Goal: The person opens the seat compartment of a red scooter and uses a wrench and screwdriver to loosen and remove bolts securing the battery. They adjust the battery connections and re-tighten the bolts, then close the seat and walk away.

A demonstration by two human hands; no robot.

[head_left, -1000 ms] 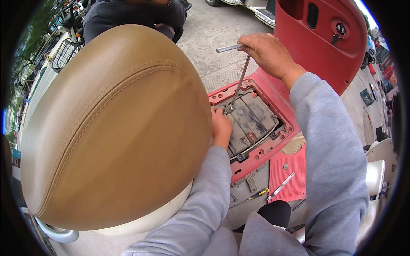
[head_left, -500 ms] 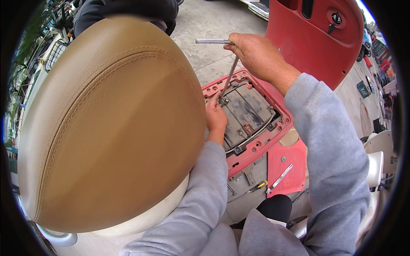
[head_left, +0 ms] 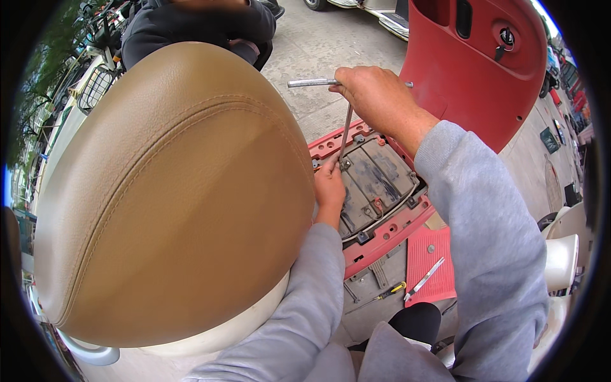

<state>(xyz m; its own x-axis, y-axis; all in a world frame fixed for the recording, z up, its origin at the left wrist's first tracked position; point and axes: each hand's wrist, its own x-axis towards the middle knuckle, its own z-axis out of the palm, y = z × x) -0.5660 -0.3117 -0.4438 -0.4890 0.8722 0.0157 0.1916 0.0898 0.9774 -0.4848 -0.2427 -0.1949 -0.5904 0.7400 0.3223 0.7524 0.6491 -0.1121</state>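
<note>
My right hand (head_left: 377,94) is wrapped round the crossbar of a metal T-handle wrench (head_left: 347,130), whose bar sticks out on both sides of the fist. The shaft slants down to a terminal on a dusty grey battery pack (head_left: 372,170). Beside that terminal, the fingers of my left hand (head_left: 330,192) are closed at the shaft's lower end; part of their grip is hidden. The batteries sit inside a red plastic frame (head_left: 388,230) with bolt holes, and a cable runs along their near side. A large tan padded seat (head_left: 184,204) rises at the left, hiding the frame's left part.
A red scooter front panel (head_left: 474,76) with a key in its lock stands at the far right. On the ground lie a yellow-handled screwdriver (head_left: 396,288), a metal tool (head_left: 425,279) and a red ribbed mat (head_left: 445,254). Behind the seat sits a person in dark clothes (head_left: 191,28).
My right hand and the wrench's crossbar are lower in the picture, and the shaft stands more upright. The whole scene has shifted slightly down and right. Both hands keep their places on the tool.
</note>
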